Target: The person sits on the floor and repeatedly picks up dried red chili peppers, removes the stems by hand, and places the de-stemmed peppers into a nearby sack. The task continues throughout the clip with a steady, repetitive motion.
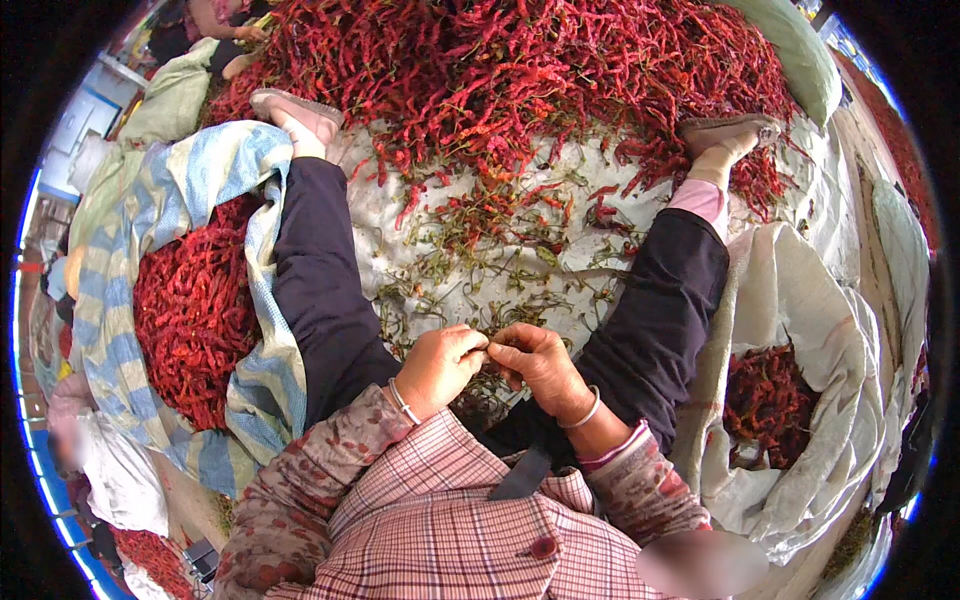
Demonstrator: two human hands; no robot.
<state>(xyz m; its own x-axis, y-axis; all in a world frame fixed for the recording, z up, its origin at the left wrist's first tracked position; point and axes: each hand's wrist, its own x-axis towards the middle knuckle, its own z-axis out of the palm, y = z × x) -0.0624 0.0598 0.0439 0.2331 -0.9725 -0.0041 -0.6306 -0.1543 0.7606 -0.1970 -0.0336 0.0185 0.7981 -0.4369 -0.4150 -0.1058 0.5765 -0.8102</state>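
My left hand [438, 368] and my right hand [543, 368] meet over my lap, fingertips pinched together. Whatever lies between them is too small or hidden to make out. Just beyond them, green stems and bits [480, 255] are strewn over a pale sheet [375, 235]. Farther off rises a big heap of long, wrinkled red chillies [500, 75], reaching both of my feet. A few single chillies lie loose at its near edge.
At my left stands a blue-and-white striped sack [255, 400], open and filled with red chillies [195, 310]. On my right, an open white sack [840, 375] holds darker chillies [770, 405]. Full pale green sacks [800, 55] flank the heap. Another person's hand [250, 34] is at the far left.
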